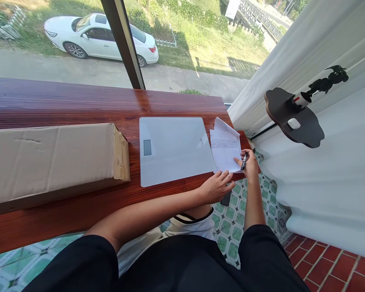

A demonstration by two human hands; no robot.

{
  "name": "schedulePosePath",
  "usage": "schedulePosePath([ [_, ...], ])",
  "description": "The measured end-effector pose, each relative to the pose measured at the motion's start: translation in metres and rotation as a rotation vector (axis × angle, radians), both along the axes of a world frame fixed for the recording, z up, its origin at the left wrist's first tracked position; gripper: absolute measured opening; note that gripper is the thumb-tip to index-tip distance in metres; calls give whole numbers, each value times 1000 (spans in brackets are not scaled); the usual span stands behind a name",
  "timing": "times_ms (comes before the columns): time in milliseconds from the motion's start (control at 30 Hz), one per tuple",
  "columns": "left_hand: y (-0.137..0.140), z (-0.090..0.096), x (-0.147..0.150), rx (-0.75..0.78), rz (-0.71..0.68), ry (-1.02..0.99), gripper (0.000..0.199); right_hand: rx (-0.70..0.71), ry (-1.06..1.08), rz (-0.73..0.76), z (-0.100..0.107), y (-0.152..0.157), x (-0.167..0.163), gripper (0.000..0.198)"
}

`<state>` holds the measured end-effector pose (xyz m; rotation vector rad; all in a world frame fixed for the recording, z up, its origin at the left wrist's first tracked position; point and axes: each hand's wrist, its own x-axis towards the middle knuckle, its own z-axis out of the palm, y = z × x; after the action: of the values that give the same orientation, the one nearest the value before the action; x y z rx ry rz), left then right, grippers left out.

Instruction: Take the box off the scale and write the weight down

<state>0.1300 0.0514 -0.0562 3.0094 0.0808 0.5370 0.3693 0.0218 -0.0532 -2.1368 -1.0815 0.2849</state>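
Our left hand point(215, 187): forearm reaching across to the right, palm down, fingers spread flat. Our right hand point(248, 164): arm extended forward, fingers curled closed in a writing grip.

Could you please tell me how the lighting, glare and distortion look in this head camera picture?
Head view: daylight through the window puts a glossy glare on the reddish wooden counter; the window frame and counter edge bow from wide-angle distortion; the white printed paper sheet is sharp, its print too small to read; the black pen is clear.
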Motion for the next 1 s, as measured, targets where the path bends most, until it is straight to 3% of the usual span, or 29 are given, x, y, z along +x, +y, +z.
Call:
schedulePosePath([
  [167,-1,0,-1,-24,21,14,39,9,20,37,1,-1,2,68],
  [333,-1,2,0,-13,28,15,35,125,-238,54,29,12,-17,44],
  [400,0,2,0,4,35,8,35,186,-198,193,44,25,-30,40],
  [500,0,2,0,7,38,19,35,189,57,406,55,49,-50,31],
  [633,1,2,0,-6,36,45,32,99,220,598,46,79,-68,19],
  [867,0,2,1,-10,37,12,28,152,342,433,15,92,-80,36],
  [1000,0,5,0,1,47,17,27,294,443,364,12,88,-79,40],
])
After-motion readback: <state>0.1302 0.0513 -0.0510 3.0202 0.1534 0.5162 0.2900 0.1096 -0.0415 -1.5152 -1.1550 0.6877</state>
